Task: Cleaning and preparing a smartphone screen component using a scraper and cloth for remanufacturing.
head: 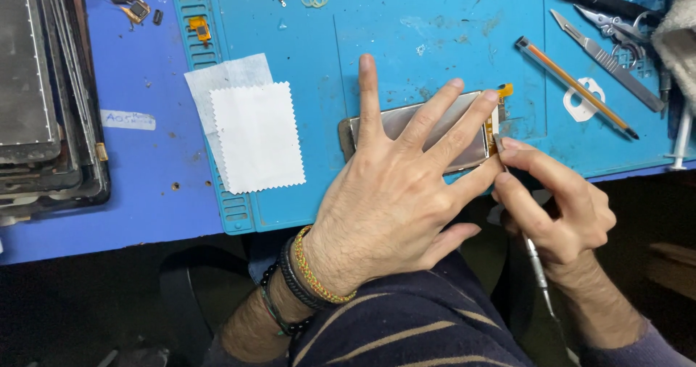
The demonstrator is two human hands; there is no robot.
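My left hand [395, 186] lies flat with fingers spread on a silvery phone screen panel [395, 120] that rests on a blue work mat [435, 33]. An orange flex cable [500, 99] sticks out at the panel's right end. My right hand [554, 207] pinches a thin metal tool [538, 265] like a pen, its tip at the panel's right edge beside the flex cable. Bracelets circle my left wrist.
Two white wipes [250, 131] lie left of the panel. A pencil [576, 85], a scalpel [605, 61] and pliers [609, 11] lie at the right. Stacked screens [36, 84] sit at far left on the blue table. Small parts lie at the top.
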